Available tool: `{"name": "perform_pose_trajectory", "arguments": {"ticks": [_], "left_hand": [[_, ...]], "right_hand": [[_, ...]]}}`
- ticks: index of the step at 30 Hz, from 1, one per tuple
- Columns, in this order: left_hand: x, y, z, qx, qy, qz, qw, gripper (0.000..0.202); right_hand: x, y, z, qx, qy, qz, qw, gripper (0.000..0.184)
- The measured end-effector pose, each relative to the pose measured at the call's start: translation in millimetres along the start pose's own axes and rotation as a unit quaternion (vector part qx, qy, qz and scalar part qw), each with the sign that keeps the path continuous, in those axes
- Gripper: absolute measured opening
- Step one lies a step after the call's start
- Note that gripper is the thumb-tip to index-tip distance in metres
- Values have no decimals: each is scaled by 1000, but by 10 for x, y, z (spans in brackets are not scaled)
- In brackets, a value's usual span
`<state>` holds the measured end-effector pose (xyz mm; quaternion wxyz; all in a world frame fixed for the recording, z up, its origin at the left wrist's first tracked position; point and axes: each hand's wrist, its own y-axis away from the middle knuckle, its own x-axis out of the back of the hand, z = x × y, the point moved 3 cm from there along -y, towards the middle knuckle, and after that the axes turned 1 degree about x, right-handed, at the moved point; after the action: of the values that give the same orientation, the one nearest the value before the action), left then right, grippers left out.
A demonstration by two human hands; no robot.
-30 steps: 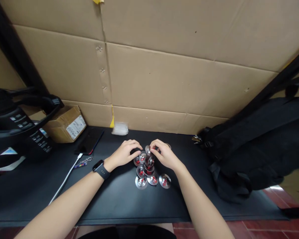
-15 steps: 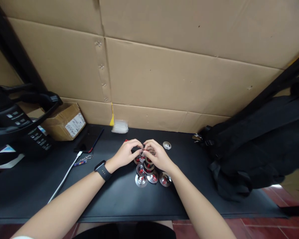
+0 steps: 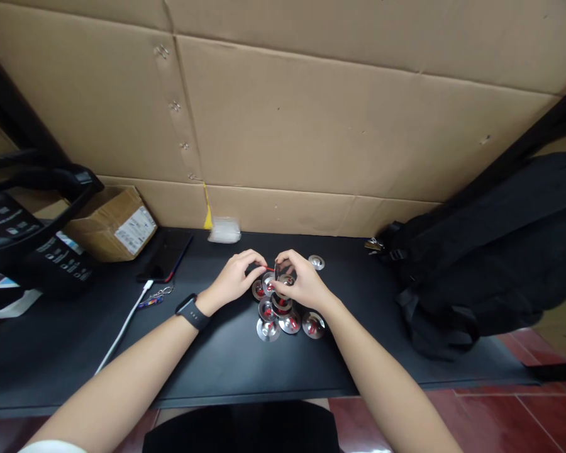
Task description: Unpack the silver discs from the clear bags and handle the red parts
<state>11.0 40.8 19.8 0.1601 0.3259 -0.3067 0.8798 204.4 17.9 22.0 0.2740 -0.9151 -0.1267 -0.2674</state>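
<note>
Between the thumb and fingers of my right hand (image 3: 305, 282) is a small shiny metal finger cymbal (image 3: 277, 270), held on edge. A red cord (image 3: 270, 269) stretches from it to my left hand (image 3: 232, 281), which pinches the cord at the fingertips. Just below both hands, several more finger cymbals (image 3: 268, 329) with red cord at their centres lie overlapping on the black table (image 3: 226, 371). One cymbal (image 3: 314, 325) rests at the pile's right side, near my right wrist. Beyond my right hand lies a single cymbal (image 3: 316, 262) with no red visible on it.
To the left are a cardboard box (image 3: 117, 229), a phone (image 3: 166, 257), a white cable (image 3: 125, 327), a keychain (image 3: 151, 300) and a large black bottle (image 3: 28, 233). A clear plastic packet (image 3: 225, 230) sits by the cardboard wall. At right stands a black backpack (image 3: 495, 264).
My hands have moved slightly apart, and the red cord now shows stretched between them. The cymbal in my right hand is more visible. The camera view has shifted a little.
</note>
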Motion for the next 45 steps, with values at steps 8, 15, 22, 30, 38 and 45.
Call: {"name": "perform_pose_trajectory", "arguments": {"ticks": [8,15,22,30,38,45], "left_hand": [[299,-35,-505,82,-52,139,985,21],[289,-24,-909,137,-61,79,986,25],[257,-22,-1001,142,-48,35,988,32],[265,-30,-958,157,-43,23,986,29],[228,-24,-883,120,-96,-9,988,31],[207,2,-739,88,-186,-15,979,30]], "right_hand": [[409,-45,291,-27,128,71,989,25],[737,42,659,-153,268,43,950,27],[786,116,812,-206,315,19,926,24],[743,110,980,-187,265,-16,946,23],[399,28,472,-72,126,-162,976,23],[253,22,282,-70,106,-183,975,8]]}}
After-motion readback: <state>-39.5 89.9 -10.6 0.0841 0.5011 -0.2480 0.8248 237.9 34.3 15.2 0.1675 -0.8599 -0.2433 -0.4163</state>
